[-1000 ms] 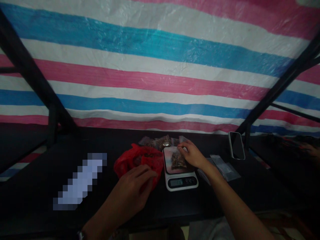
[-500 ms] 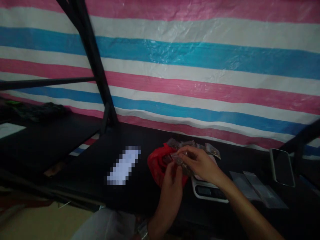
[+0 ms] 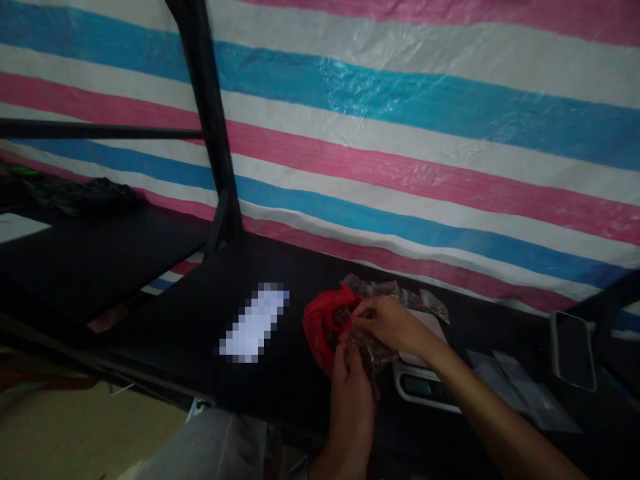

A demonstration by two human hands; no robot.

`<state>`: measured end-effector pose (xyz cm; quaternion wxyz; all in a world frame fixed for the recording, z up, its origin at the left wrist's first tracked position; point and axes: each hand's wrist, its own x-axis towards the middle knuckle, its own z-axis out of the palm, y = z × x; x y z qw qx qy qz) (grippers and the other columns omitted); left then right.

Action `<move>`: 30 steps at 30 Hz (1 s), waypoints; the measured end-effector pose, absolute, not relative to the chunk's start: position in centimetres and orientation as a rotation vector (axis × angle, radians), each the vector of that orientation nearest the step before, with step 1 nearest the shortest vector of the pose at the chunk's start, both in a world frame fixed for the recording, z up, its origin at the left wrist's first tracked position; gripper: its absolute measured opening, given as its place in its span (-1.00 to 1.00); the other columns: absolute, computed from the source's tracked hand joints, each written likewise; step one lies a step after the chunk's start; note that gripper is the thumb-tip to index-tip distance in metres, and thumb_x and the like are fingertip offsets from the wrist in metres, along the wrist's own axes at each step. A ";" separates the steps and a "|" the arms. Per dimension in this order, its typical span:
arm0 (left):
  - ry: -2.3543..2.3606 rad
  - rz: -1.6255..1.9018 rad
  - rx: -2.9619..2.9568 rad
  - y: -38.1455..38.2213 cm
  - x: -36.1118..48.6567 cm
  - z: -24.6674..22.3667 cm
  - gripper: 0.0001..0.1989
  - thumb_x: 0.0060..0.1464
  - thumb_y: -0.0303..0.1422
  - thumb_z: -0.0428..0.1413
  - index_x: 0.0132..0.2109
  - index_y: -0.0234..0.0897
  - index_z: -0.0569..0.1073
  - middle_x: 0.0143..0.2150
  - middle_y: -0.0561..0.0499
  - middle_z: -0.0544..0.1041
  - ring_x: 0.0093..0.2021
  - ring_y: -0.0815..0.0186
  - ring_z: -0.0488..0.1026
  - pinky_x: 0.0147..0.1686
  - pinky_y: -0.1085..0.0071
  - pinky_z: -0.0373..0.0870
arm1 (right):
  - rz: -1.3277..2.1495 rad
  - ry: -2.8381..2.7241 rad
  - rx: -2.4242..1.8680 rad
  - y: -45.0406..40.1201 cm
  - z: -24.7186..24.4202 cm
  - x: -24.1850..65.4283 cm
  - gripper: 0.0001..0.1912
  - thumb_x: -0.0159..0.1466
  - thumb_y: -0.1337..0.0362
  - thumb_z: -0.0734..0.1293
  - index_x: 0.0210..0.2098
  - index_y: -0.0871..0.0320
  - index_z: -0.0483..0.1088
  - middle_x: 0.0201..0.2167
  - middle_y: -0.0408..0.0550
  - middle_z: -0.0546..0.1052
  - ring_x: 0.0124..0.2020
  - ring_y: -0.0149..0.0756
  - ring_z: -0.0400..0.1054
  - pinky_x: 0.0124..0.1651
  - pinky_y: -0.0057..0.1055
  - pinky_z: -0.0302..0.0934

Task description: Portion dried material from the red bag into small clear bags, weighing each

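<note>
A clear plastic bag [image 3: 373,348] with small brownish pieces in it is held between my two hands. My left hand [image 3: 351,380] grips its near left side, fingers closed. Above it, my right hand [image 3: 385,323] pinches the bag's upper edge with thumb and fingers. Just behind and left of the hands sits an open red plastic bag [image 3: 320,317], its contents mostly hidden. A white digital scale [image 3: 427,387] lies under my right wrist, partly covered by the forearm. Several small filled bags [image 3: 385,289] lie in a row behind my hands.
Flat clear bags [image 3: 523,390] lie right of the scale, with a phone [image 3: 574,350] farther right. A blurred-out white sheet [image 3: 255,323] is at left on the black table [image 3: 295,267]. A dark metal post [image 3: 213,113] stands before the striped sheeting [image 3: 400,147].
The view has shifted and tilted slightly. My right hand has moved to the bag's upper left edge, and the filled bag now hangs lower between my hands, more of it showing.
</note>
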<state>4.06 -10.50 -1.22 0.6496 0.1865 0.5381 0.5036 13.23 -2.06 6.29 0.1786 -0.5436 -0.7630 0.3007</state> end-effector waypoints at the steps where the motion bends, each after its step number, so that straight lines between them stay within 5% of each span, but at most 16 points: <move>1: 1.213 1.119 0.367 -10.4 4.0 -0.7 -0.76 0.36 -0.18 -0.13 -0.12 -0.21 0.31 -0.70 0.24 0.23 -0.78 0.39 0.21 -0.74 0.56 0.04 | 0.854 -2.156 -1.540 -2.0 6.2 13.1 -0.79 0.21 0.46 0.35 -0.40 0.16 0.64 -0.37 -0.06 0.70 -0.35 -0.26 0.54 -0.27 -0.42 0.25; 8: 1.177 1.123 0.327 -10.3 3.2 0.9 -0.76 0.32 -0.29 -0.13 0.00 -0.28 0.32 -0.65 0.23 0.31 -0.80 0.42 0.19 -0.76 0.55 0.08 | 0.914 -2.124 -1.503 -1.4 5.6 11.8 -0.83 0.24 0.37 0.37 -0.39 0.15 0.63 -0.40 -0.08 0.70 -0.37 -0.26 0.56 -0.31 -0.43 0.29; 16: 1.158 1.180 0.353 -10.3 3.2 0.1 -0.42 0.17 0.11 0.09 0.10 -0.26 0.35 -0.58 0.21 0.35 -0.78 0.43 0.24 -0.73 0.54 0.07 | 0.883 -2.093 -1.485 -1.7 5.8 11.5 -0.81 0.25 0.31 0.36 -0.43 0.12 0.62 -0.42 -0.07 0.68 -0.41 -0.24 0.50 -0.32 -0.36 0.26; 25: 1.171 1.181 0.446 -10.2 3.5 -0.6 -0.50 0.38 -0.17 -0.08 0.37 -0.17 0.20 -0.48 0.10 0.51 -0.74 0.39 0.30 -0.73 0.53 0.13 | 1.006 -1.969 -1.341 -3.1 5.6 13.5 -0.77 0.32 0.14 0.36 -0.30 0.13 0.60 -0.33 -0.06 0.67 -0.34 -0.23 0.50 -0.30 -0.37 0.32; 27: 1.200 1.219 0.546 -10.4 3.0 -0.1 -0.48 0.39 -0.18 -0.06 0.41 -0.15 0.20 -0.22 -0.07 0.64 -0.57 0.32 0.51 -0.62 0.46 0.33 | 1.054 -1.903 -1.260 -3.6 6.0 14.2 -0.79 0.30 0.11 0.41 -0.26 0.11 0.60 -0.29 -0.07 0.66 -0.28 -0.23 0.52 -0.24 -0.36 0.36; 29: 1.203 1.307 0.711 -10.6 2.4 0.5 -0.49 0.39 -0.20 -0.02 0.41 -0.12 0.24 0.16 -0.18 0.59 -0.11 0.20 0.66 -0.20 0.34 0.57 | 1.067 -1.822 -1.203 -4.0 6.5 14.7 -0.78 0.27 0.08 0.46 -0.23 0.09 0.58 -0.28 -0.09 0.65 -0.26 -0.23 0.53 -0.20 -0.36 0.38; 30: 1.196 1.348 0.804 -10.7 2.1 0.9 -0.50 0.39 -0.21 -0.01 0.40 -0.10 0.28 0.30 -0.16 0.50 0.15 0.15 0.58 0.08 0.26 0.52 | 1.066 -1.783 -1.184 -4.2 6.8 14.9 -0.76 0.25 0.06 0.49 -0.23 0.09 0.57 -0.30 -0.10 0.65 -0.27 -0.25 0.52 -0.21 -0.37 0.38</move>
